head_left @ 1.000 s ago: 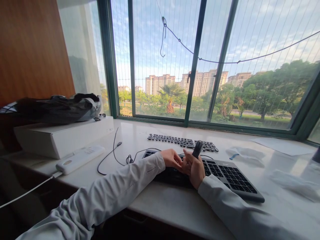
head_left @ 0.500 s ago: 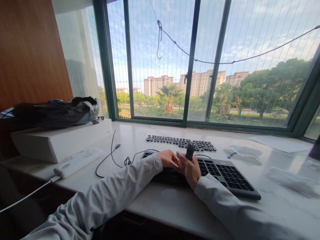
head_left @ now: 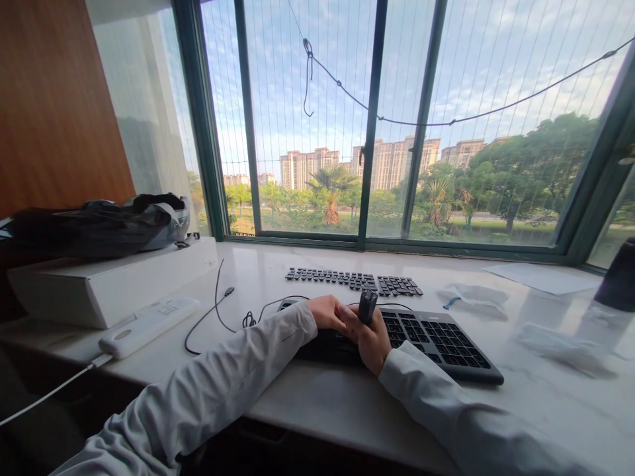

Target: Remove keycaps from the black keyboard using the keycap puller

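A dark grey keyboard (head_left: 451, 337) lies slanted near the table's front edge, its key wells bare of keycaps on the visible right part. Over its middle, my right hand (head_left: 373, 338) is closed around a tool with a thick black handle (head_left: 368, 307), whose end points up; the working end is hidden. My left hand (head_left: 329, 313) meets the fingers of my right hand, its own fingertips pressed together over the keyboard. Whatever they pinch is hidden. Loose black keycaps (head_left: 330, 277) are laid out in rows behind the keyboard.
A black cable (head_left: 218, 305) curls left of the keyboard. Further left are a white power strip (head_left: 149, 326) and a white box (head_left: 124, 281) with a black bag (head_left: 94, 225) on top. Crumpled clear plastic (head_left: 565, 349), paper (head_left: 540, 277) and a dark cylindrical object (head_left: 616, 277) lie or stand at right.
The view has shifted slightly, so things sit a little further left in it. The black handle is tilted a little differently; both hands stay together over the keyboard.
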Demonstrator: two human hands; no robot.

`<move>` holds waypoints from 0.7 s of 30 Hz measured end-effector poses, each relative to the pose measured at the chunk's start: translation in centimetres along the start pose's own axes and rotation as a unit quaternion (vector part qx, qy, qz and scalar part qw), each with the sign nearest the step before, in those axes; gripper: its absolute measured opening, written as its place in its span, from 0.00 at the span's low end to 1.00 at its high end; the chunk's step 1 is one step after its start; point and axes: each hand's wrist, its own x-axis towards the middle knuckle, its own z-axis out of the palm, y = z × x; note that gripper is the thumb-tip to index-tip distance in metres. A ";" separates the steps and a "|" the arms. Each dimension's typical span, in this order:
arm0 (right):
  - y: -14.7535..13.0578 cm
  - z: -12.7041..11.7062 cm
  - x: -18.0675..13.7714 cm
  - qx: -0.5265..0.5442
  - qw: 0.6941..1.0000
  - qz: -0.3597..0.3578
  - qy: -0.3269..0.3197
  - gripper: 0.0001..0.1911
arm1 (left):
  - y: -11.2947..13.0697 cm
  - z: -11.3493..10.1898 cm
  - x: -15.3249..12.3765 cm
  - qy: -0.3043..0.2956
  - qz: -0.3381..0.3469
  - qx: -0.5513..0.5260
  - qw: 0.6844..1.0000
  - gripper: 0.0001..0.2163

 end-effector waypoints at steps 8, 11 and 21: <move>0.2 -4.2 2.4 -0.323 0.942 -0.079 0.043 0.23 | 0.7 -0.3 -0.5 0.128 -0.013 -0.044 0.991 0.19; 1.0 -5.7 3.3 -0.448 0.893 -0.038 -0.004 0.12 | 0.5 -0.3 -0.2 0.182 -0.018 -0.084 0.979 0.19; 2.3 -5.6 3.3 -0.529 0.845 0.026 -0.074 0.12 | -0.5 -0.2 0.6 0.287 -0.015 -0.071 0.955 0.12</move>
